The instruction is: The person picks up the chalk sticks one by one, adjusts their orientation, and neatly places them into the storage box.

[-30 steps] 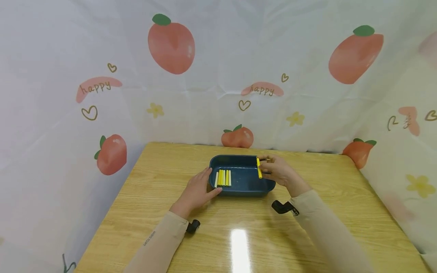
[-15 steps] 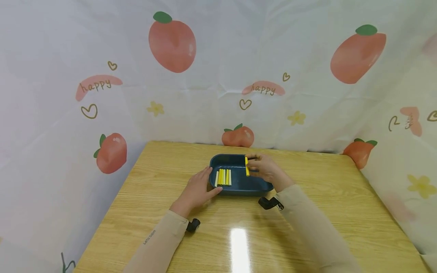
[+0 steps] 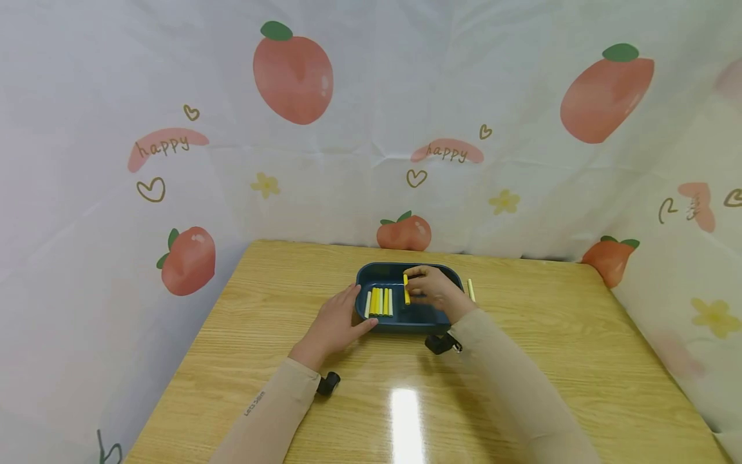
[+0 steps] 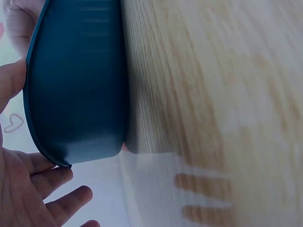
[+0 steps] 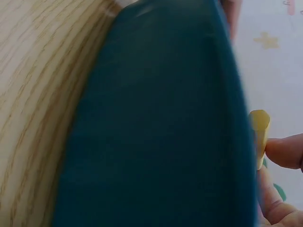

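A dark blue rectangular box (image 3: 406,328) stands on the table. Several white and yellow chalk sticks (image 3: 379,301) lie side by side at its left end. My left hand (image 3: 332,327) rests against the box's left end, thumb on the near rim and fingers extended along the side. Over the middle of the box, my right hand (image 3: 436,293) pinches a yellow chalk stick (image 3: 407,290), held apart from the row. In the right wrist view, the box's wall (image 5: 156,123) hides part of that chalk (image 5: 260,122) and the fingers.
One pale chalk stick (image 3: 471,290) lies on the wooden table (image 3: 278,277) just right of the box. A white cloth (image 3: 324,174) printed with fruit hangs behind the table and along its sides. Glare shows on the near tabletop.
My right hand has carried the yellow chalk leftward, from the box's right end towards the row. The pale chalk on the table has come into sight. My left hand has stayed in place.
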